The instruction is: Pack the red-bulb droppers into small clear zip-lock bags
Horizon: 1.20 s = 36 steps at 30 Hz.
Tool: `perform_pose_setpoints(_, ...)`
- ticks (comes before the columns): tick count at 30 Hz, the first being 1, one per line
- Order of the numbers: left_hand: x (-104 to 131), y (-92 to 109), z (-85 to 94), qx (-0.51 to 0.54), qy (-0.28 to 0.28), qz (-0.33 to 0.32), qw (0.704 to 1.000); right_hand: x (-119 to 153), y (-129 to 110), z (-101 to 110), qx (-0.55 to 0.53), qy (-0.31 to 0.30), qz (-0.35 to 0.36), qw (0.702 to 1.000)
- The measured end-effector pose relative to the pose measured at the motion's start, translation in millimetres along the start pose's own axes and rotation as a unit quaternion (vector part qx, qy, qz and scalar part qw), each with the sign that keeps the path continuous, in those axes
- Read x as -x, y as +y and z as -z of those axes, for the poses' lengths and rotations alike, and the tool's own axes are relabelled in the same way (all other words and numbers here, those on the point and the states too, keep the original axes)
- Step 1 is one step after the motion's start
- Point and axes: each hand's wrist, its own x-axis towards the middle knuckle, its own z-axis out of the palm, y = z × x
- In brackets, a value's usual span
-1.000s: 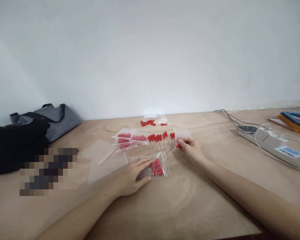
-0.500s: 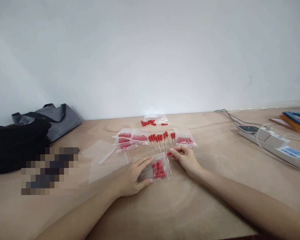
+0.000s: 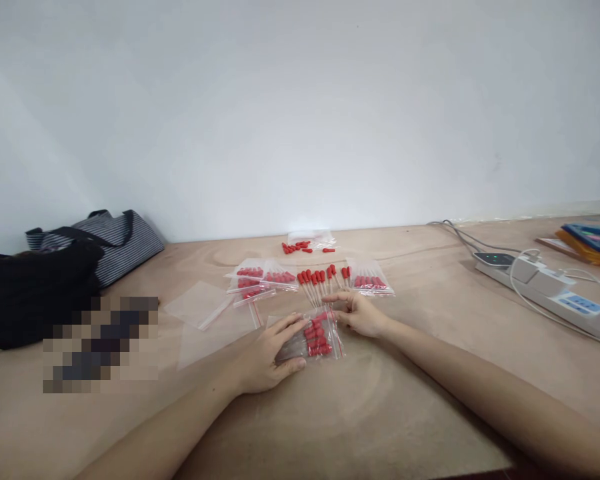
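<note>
A clear zip bag [image 3: 290, 350] lies flat in front of me, holding several droppers with red rubber bulbs [image 3: 319, 340]. My left hand [image 3: 270, 353] rests on the bag's left part, fingers spread. At the bag's right end, by its red-lined mouth, my right hand [image 3: 357, 313] has thumb and forefinger apart. One red bulb [image 3: 323, 317] lies slanted inside the mouth, close to the right thumb; whether they touch is unclear. Just behind the bag, loose droppers [image 3: 317, 277] fan out with their red bulbs pointing away from me.
Filled bags lie behind left [image 3: 250, 283] and behind right [image 3: 373, 280]. Flat bags [image 3: 197, 307] are at left. Loose red bulbs [image 3: 295, 247] sit near the wall. A power strip [image 3: 555, 297] with cables stands right; a striped bag [image 3: 130, 247] and black cloth [image 3: 35, 293] lie left.
My right hand has moved slightly left and its fingers have parted. The red-bulbed piece it pinched outside the bag now lies in the bag's mouth. My left hand has stayed still.
</note>
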Motion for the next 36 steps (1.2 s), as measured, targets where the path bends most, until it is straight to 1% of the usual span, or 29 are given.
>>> perform_pose_setpoints(2, 0, -1, -0.5, -0.001, -0.004, 0.001, 1.0, -2, -3, 1, 0.003, -0.056, -0.017, 0.998)
perform_pose_setpoints(4, 0, -1, -1.3, 0.0, 0.0, -0.001, 1.0, -2, -4, 0, -0.032, -0.103, -0.036, 0.993)
perform_pose_setpoints(6, 0, -2, -2.1, 0.003, 0.01, -0.005, 1.0, -2, -4, -2, -0.07, -0.119, -0.035, 0.99)
perform_pose_setpoints(8, 0, -4, -2.9, 0.005, 0.016, -0.009, 1.0, -2, -2, -3, -0.101, -0.114, -0.034, 0.988)
perform_pose_setpoints(12, 0, -6, -3.2, 0.009, 0.02, -0.013, 1.0, -1, -1, -2, -0.123, -0.102, -0.065, 0.985)
perform_pose_setpoints(15, 1, -6, -1.3, 0.005, 0.017, -0.009, 1.0, 0, -2, 3, -0.107, -0.101, -0.074, 0.986)
perform_pose_setpoints(18, 1, -4, 1.2, -0.004, 0.0, -0.006, 1.0, 2, -3, 9, -0.072, -0.108, -0.064, 0.989)
perform_pose_setpoints(22, 0, -1, 2.9, -0.009, -0.014, -0.008, 1.0, 6, -7, 12, -0.047, -0.134, -0.059, 0.988)
perform_pose_setpoints(26, 0, -1, 2.9, 0.002, -0.003, -0.03, 1.0, 8, -11, 9, -0.048, -0.176, -0.042, 0.982)
perform_pose_setpoints(31, 0, -1, 3.1, 0.003, 0.017, -0.048, 0.999, 7, -9, 10, -0.067, -0.197, -0.042, 0.977)
perform_pose_setpoints(33, 0, -1, 3.1, 0.003, 0.017, -0.053, 0.998, 6, -6, 9, -0.068, -0.184, -0.048, 0.979)
perform_pose_setpoints(36, -1, -1, 2.0, 0.007, 0.017, -0.062, 0.998, 5, -3, 5, -0.053, -0.125, -0.06, 0.989)
